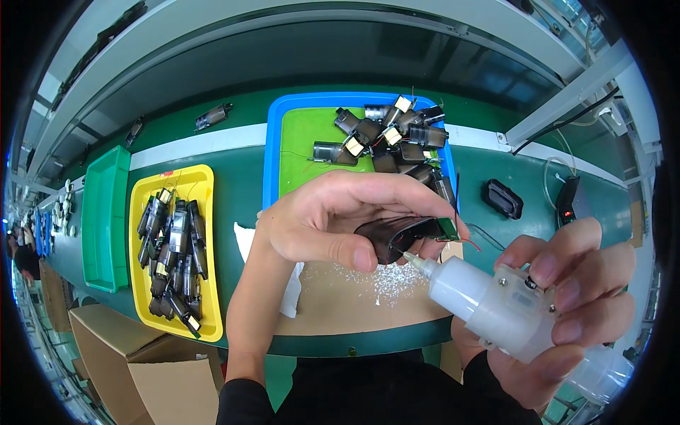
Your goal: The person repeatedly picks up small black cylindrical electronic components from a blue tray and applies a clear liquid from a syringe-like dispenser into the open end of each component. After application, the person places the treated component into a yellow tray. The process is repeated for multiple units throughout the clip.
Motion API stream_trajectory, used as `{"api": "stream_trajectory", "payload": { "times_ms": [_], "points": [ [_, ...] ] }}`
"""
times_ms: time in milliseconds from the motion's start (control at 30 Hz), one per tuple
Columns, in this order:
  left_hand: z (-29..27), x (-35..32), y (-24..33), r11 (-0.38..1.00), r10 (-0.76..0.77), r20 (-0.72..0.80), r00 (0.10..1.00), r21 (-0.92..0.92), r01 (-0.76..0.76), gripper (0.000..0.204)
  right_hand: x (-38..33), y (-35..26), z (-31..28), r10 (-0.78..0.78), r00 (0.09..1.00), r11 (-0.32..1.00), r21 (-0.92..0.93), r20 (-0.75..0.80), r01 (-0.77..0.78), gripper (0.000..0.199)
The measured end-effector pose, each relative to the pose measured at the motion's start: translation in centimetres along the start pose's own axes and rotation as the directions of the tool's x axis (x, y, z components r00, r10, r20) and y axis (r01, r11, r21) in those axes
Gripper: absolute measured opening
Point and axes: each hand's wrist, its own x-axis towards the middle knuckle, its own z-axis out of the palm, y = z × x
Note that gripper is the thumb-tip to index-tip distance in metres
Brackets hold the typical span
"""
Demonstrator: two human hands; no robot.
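Observation:
My left hand (333,219) is closed around a dark, see-through plastic housing (392,237). A small green circuit board (448,229) shows at the housing's right end, with a thin red wire beside it. Wrapped in my right hand (574,304) is a translucent white cylindrical tool (464,289) with a narrow tapered tip. That tip points up and left and meets the lower edge of the housing; whether it touches or sits just short of it, I cannot tell. Below both hands lies a brown board (333,312) sprinkled with small white bits.
Behind my hands, a blue tray (273,152) with a green base holds several similar dark units. More lie in a yellow tray (216,269) at left, beside a green bin (106,219). A black case (503,199) and a black device with a red light (568,202) sit at right.

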Motion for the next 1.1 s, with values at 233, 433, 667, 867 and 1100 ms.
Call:
{"api": "stream_trajectory", "payload": {
  "times_ms": [233, 433, 667, 867, 1100],
  "points": [
    [-0.1, -0.2, -0.1, 1.0, -0.004, 0.003, 1.0, 0.019, 0.004, 0.061, -0.1, 0.0, 0.0, -0.012, 1.0, 1.0, -0.01, -0.009, 0.012, 0.024],
    [-0.6, 0.1, -0.4, 0.997, 0.001, 0.045, 0.999, 0.071, -0.005, 0.06, 1.2, -0.9, -2.3, 0.059, 0.952, 0.994, -0.103, 0.299, -0.029, 0.023],
    [-0.8, -0.2, -0.3, 0.994, 0.013, 0.05, 0.999, 0.112, -0.019, 0.059, 1.1, -0.6, -1.9, 0.027, 0.958, 0.998, -0.064, 0.284, -0.009, 0.022],
    [-0.7, 0.0, -0.3, 0.992, -0.024, 0.044, 0.999, 0.129, 0.018, 0.06, 0.4, -0.3, -1.0, 0.023, 0.994, 1.0, -0.001, 0.106, -0.023, 0.022],
    [-1.1, -0.2, -0.3, 0.985, -0.029, 0.058, 0.998, 0.173, 0.018, 0.06, -0.1, -0.3, -0.2, 0.054, 0.998, 0.998, -0.013, 0.034, -0.054, 0.023]
  ]
}}
